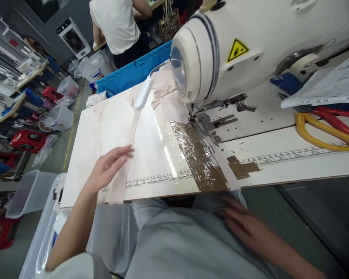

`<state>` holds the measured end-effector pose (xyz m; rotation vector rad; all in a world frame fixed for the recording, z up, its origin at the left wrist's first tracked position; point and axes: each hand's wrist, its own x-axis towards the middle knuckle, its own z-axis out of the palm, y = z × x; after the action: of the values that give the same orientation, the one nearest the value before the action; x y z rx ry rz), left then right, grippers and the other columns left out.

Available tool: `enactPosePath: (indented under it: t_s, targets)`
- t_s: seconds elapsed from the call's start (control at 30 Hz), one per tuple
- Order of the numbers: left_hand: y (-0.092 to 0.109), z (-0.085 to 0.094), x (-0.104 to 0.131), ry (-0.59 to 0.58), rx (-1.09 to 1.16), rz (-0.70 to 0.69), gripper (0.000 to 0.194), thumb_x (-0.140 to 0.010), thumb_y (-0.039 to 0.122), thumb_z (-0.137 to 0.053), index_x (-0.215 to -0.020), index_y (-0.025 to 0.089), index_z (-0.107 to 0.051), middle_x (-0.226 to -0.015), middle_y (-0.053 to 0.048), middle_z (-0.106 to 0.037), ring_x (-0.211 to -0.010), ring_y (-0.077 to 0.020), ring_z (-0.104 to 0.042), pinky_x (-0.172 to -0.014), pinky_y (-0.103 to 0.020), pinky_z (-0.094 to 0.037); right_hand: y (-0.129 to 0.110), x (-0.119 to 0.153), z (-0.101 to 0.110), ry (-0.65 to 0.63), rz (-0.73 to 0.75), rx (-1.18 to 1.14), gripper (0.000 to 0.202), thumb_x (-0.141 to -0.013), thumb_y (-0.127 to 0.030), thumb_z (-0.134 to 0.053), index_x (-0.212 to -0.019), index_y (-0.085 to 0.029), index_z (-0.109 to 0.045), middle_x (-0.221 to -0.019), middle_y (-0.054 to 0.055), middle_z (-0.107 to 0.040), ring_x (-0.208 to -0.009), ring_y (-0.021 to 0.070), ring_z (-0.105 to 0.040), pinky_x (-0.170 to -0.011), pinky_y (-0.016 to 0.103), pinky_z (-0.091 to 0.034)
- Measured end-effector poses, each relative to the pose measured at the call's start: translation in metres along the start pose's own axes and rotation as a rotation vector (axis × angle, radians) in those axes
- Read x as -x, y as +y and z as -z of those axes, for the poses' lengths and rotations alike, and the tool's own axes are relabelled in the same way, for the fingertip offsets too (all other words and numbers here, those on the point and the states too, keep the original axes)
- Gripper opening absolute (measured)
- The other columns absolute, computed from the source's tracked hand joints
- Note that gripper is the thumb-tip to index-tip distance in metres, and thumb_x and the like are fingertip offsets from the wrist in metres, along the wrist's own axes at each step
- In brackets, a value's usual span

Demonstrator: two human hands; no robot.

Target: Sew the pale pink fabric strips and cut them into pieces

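My left hand (112,166) hovers at the edge of a pale pink fabric strip (119,182) on the white table, its fingers stretched out and nothing in them. My right hand (238,221) is low by my lap, just under the table's front edge. It is blurred, with the fingers looking extended and no object visible in them. A sewing machine (196,58) stands at the right. Pale pink fabric (174,108) lies at its needle area. Another narrow pale strip (225,162) runs from the presser foot to the front edge, beside brown tape (200,159).
Scissors with yellow and red handles (322,131) lie at the right. A white lamp (144,93) on a bendy neck hangs over the table. Behind is a blue cloth bin (133,69) and a seated person in white (114,23). Clear plastic bins (113,236) stand below left.
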<state>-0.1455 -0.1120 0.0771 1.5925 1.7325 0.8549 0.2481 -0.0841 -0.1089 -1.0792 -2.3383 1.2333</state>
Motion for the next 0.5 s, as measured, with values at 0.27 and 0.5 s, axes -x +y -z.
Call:
enactPosePath:
  t_s: [0.27,0.5]
  targets:
    - [-0.020,-0.078,0.092,-0.754,0.150,0.020,0.038,-0.096,0.031,-0.050,-0.130,0.017,-0.060,-0.120,-0.014,-0.068,-0.110,-0.0246,-0.066,-0.098,-0.039,-0.053,-0.018,-0.042,-0.044,-0.354,0.056,-0.300,0.044,-0.095,-0.045,-0.038,-0.104,-0.020,-0.073,-0.106,0.011,-0.072,-0.098,0.0246,-0.067,-0.089,0.037,-0.054]
    - [-0.055,-0.213,0.064,-0.506,-0.161,-0.145,0.029,-0.080,0.013,-0.062,-0.108,0.021,-0.069,-0.112,-0.007,-0.072,-0.109,-0.0250,-0.066,-0.100,-0.032,-0.051,-0.077,0.000,0.017,-0.267,0.121,-0.549,0.029,-0.098,-0.042,-0.048,-0.098,-0.027,-0.073,-0.080,0.007,-0.071,-0.078,0.0214,-0.068,-0.071,0.034,-0.055]
